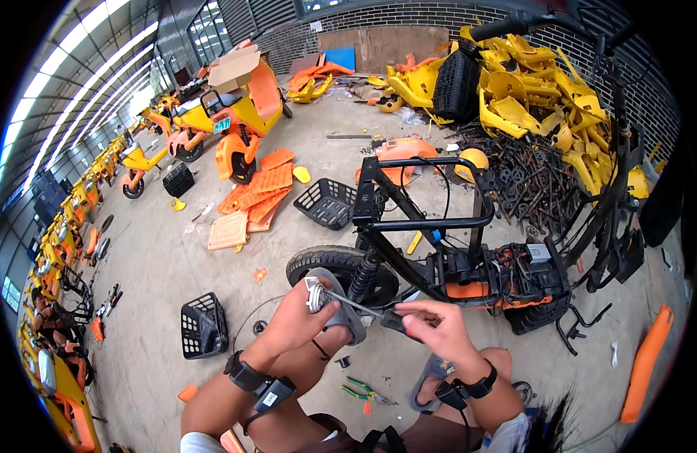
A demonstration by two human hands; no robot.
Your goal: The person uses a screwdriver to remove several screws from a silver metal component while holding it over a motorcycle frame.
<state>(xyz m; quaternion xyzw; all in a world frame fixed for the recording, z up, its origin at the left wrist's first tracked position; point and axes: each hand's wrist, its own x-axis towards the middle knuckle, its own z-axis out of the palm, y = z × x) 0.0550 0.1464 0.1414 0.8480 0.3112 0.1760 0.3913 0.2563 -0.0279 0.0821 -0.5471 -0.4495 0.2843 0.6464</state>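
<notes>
My left hand point(301, 315) is closed on a small silver metal part point(314, 291), whose exact kind I cannot make out. My right hand point(437, 329) grips what looks like a screwdriver point(363, 308), with a thin metal shaft and a dark and red handle. Its shaft slopes up to the silver part between the two hands. Just beyond them is the stripped black frame point(427, 225) of an electric scooter, its wheel point(326, 260) lying close to my left hand. On the floor below my hands lie pliers with green and yellow handles point(367, 390).
Black baskets stand left point(203, 326) and ahead point(326, 202). Orange panels point(258, 192) lie farther off. A heap of yellow shells point(529, 98) and rusty metal parts point(526, 177) fills the back right. An orange strip point(646, 364) lies at right; yellow scooters point(243, 113) stand at left.
</notes>
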